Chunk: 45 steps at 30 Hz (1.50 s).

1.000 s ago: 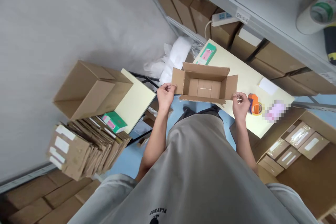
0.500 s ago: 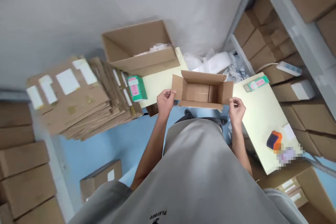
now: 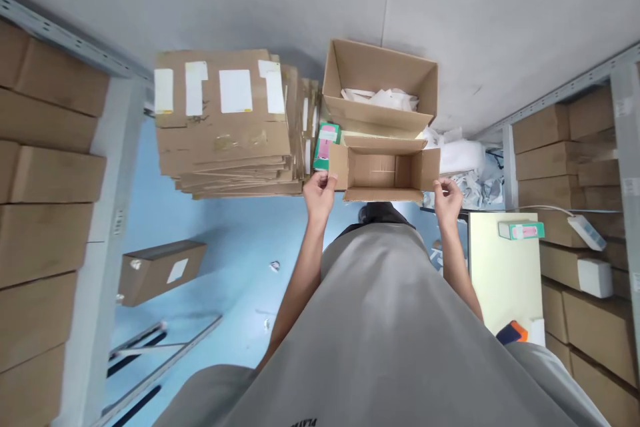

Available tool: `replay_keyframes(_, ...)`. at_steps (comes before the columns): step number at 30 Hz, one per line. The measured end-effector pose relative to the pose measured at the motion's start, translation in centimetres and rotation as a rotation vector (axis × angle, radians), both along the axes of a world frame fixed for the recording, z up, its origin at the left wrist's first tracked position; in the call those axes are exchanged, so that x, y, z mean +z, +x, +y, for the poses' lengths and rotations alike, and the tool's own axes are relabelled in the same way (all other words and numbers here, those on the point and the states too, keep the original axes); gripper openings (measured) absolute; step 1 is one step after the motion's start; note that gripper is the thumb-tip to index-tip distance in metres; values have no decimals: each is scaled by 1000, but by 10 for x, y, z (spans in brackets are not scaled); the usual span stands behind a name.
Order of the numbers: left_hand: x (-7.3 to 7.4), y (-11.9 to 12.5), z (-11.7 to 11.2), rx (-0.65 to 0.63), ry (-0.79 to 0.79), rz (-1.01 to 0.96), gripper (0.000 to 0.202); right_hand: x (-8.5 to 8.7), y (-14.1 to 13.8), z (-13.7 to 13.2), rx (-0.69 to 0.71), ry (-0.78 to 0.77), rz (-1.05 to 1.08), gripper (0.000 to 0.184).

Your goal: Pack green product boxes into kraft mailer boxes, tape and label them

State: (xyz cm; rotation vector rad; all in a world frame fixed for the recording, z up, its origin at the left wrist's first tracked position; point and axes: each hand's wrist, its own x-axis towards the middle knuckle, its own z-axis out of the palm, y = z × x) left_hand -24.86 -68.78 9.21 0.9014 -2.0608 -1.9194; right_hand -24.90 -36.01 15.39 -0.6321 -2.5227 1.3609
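An open cardboard box (image 3: 380,195) is held level in front of my body, its flaps spread and its inside bare. My left hand (image 3: 319,197) pinches the left end flap between thumb and fingers. At the opposite end, my right hand (image 3: 447,200) grips the edge of the right flap the same way. Just beyond the box's left end stands a green and pink packet (image 3: 327,145), partly covered by the flap. Behind it, a larger open carton (image 3: 385,121) contains white wrapping material (image 3: 383,99).
Flattened cartons (image 3: 225,140) are piled at the left. Racks of brown boxes (image 3: 47,233) line both sides. On the right, a pale table (image 3: 505,273) bears another green packet (image 3: 521,230) and an orange and dark tape dispenser (image 3: 512,333). White plastic wrap (image 3: 460,157) lies behind.
My view has turned right to left, bringing the carton pile and larger carton squarely ahead. Both hands keep hold of the box, now in front of the larger carton.
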Motion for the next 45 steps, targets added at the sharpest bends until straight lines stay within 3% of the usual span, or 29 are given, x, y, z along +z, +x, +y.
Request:
replay_keyframes(8,-15,-49,-15,83,-47,-44,20,-30,-68,-19,65,-1,-63,35)
replay_keyframes(13,-21,-82,-26,50,-93,-127,21,-44,-93,-20,71,-32,-151,37)
replay_keyframes(17,-31,-94,-31,-13,-117,-213,22,-48,-101,-15,148,-26,-245,36)
replay_keyframes(20,-33,-97,-33,-62,-173,-259,24,-39,-112,-7,229,23,-348,38)
replay_keyframes(25,-8,-118,-30,-144,-449,-160,52,-4,-171,-3,312,199,-202,41)
replay_keyframes(29,20,-158,-24,-303,-592,19,74,7,-262,-26,711,353,-218,29)
replay_keyframes(32,24,-186,-23,-487,-636,91,64,-13,-332,-58,979,597,-485,36)
replay_keyframes(36,9,-202,-23,-645,-644,67,51,-59,-395,-94,1138,939,-818,57)
replay_keyframes(40,-3,-202,-20,-627,-648,25,44,-95,-414,-100,1249,1000,-905,58)
replay_keyframes(45,-5,-199,-16,-593,-640,36,39,-117,-406,-94,1315,985,-870,53)
